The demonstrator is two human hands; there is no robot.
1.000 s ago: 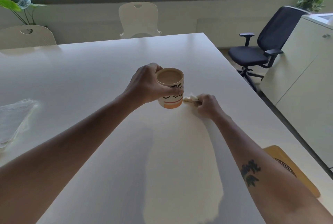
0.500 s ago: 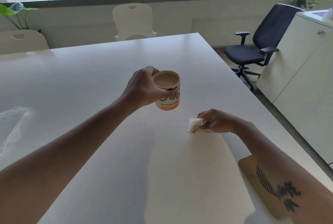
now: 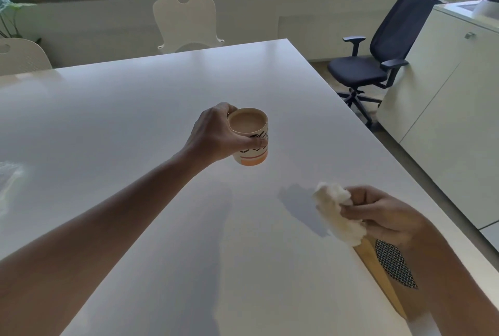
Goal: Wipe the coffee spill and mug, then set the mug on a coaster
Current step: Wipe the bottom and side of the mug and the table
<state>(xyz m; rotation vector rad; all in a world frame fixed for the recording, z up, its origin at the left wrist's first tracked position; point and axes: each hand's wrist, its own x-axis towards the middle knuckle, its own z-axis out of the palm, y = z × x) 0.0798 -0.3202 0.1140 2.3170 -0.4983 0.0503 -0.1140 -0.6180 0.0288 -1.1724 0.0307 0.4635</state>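
Observation:
My left hand (image 3: 217, 134) grips a cream mug (image 3: 252, 144) with black lettering and an orange base, holding it upright just above the white table (image 3: 135, 125). Pale coffee fills the mug. My right hand (image 3: 383, 215) is raised near the table's right side, shut on a crumpled white tissue (image 3: 339, 212). A wooden coaster (image 3: 374, 262) with a black-and-white woven patch lies under my right wrist, partly hidden by the arm. I see no spill on the tabletop.
A clear plastic wrapper (image 3: 9, 176) lies at the table's left edge. White chairs (image 3: 186, 22) stand at the far side, a dark office chair (image 3: 378, 65) at the right. A white cabinet (image 3: 445, 109) runs along the right wall.
My right hand pulled the tissue back from beside the mug toward me and lifted it off the table. The mug stays held in my left hand.

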